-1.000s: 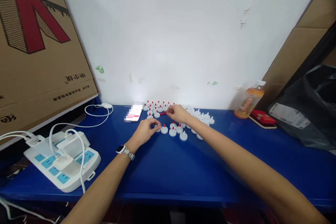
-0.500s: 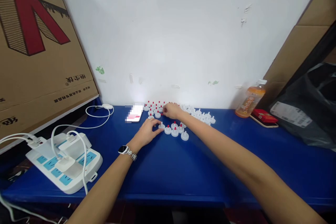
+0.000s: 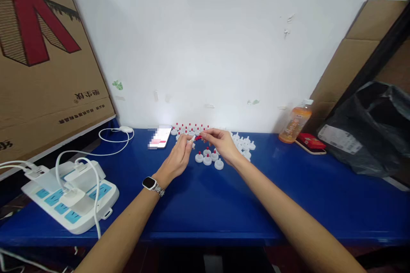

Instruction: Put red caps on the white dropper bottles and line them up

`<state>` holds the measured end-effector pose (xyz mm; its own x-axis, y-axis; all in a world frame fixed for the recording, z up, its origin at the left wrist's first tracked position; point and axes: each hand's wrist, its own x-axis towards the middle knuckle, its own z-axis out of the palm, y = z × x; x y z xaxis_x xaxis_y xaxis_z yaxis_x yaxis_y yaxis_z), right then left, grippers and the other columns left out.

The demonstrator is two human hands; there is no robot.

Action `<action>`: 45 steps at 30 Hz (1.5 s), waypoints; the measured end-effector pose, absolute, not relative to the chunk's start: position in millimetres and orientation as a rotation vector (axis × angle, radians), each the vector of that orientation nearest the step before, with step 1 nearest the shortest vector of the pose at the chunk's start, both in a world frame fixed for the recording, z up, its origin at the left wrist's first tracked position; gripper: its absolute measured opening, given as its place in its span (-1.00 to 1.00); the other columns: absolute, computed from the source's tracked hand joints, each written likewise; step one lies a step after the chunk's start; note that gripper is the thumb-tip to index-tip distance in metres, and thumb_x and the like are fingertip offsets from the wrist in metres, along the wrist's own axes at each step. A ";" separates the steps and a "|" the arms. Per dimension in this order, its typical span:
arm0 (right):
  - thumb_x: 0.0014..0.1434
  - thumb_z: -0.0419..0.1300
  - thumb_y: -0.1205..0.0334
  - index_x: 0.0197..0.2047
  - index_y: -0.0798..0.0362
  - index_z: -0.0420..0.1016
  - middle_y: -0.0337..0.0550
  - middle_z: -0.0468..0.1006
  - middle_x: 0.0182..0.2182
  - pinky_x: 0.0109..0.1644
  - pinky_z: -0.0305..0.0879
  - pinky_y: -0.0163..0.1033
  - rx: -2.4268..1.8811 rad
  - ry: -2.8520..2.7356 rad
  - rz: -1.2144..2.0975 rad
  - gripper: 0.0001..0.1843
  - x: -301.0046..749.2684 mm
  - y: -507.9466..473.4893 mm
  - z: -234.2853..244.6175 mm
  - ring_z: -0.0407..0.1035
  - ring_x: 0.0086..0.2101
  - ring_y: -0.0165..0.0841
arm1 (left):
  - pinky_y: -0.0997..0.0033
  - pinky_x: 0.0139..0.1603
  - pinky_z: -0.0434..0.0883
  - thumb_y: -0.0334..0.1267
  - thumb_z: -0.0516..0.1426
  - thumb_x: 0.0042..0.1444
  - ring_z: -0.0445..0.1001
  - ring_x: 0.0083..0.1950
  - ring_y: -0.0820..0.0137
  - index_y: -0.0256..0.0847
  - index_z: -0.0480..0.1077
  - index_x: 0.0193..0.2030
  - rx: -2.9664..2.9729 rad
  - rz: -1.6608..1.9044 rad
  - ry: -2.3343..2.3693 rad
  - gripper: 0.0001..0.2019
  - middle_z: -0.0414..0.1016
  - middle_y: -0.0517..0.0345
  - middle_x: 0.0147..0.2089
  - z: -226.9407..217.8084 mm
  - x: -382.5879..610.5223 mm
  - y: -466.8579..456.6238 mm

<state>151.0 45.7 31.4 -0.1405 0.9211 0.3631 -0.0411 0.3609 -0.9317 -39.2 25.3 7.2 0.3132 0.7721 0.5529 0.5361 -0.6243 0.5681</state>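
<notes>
My left hand [image 3: 177, 160], with a watch on its wrist, is lifted off the blue table [image 3: 205, 204] and pinches a small white cap [image 3: 192, 138]. My right hand [image 3: 221, 145] meets it fingertip to fingertip, pinching a tiny red piece [image 3: 199, 137] at the cap. Below the hands stand three white caps with red tips [image 3: 207, 158]. More red-tipped caps [image 3: 188, 128] line the wall behind, and plain white caps [image 3: 244, 142] lie to the right of my right hand.
A phone [image 3: 159, 136] lies left of the caps. A white power strip [image 3: 68, 196] with plugs and cables sits at the left front. Cardboard boxes [image 3: 45, 64] lean at left and right. An orange drink bottle [image 3: 292, 123], a red packet [image 3: 310, 140] and a black bag [image 3: 371, 136] stand at the right.
My left hand lifted a white cap off the table. My right hand came back from the red pieces and now meets the left hand above the caps.
</notes>
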 end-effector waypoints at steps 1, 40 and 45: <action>0.01 0.37 -0.06 -0.29 0.09 0.63 -0.16 0.62 -0.41 -0.30 0.30 -0.27 -0.836 -1.430 1.052 -0.63 150.7 40.7 30.5 0.43 -0.37 -0.36 | 0.18 0.03 0.39 -0.06 -0.21 0.44 0.46 -0.08 0.28 -0.16 0.20 0.09 2.299 1.157 1.175 -0.68 0.42 0.03 -0.12 7.5 -37.1 23.1; 0.08 0.31 0.11 -0.31 0.06 0.49 -0.18 0.58 -0.44 -0.33 0.33 -0.27 -0.863 -1.626 0.919 -0.80 138.1 48.8 13.0 0.47 -0.42 -0.36 | 0.21 -0.01 0.45 0.00 0.07 0.30 0.51 -0.14 0.29 -0.12 0.30 0.18 2.318 1.008 1.268 -0.61 0.50 0.02 0.10 2.8 -42.6 34.3; 0.21 0.19 0.11 -0.22 0.05 0.56 -0.19 0.61 -0.41 -0.28 0.29 -0.27 -0.988 -1.774 0.619 -0.79 150.9 46.9 20.9 0.45 -0.36 -0.36 | 0.25 -0.04 0.47 0.02 0.13 0.23 0.49 -0.14 0.31 -0.15 0.44 -0.04 2.232 1.034 1.338 -0.68 0.50 0.06 -0.04 -5.2 -57.5 46.4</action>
<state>150.9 46.9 20.9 -0.1943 0.8412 0.5046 0.3443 0.5401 -0.7679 -57.5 46.4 -5.2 0.2915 0.8632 0.4122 0.6164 -0.4990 0.6092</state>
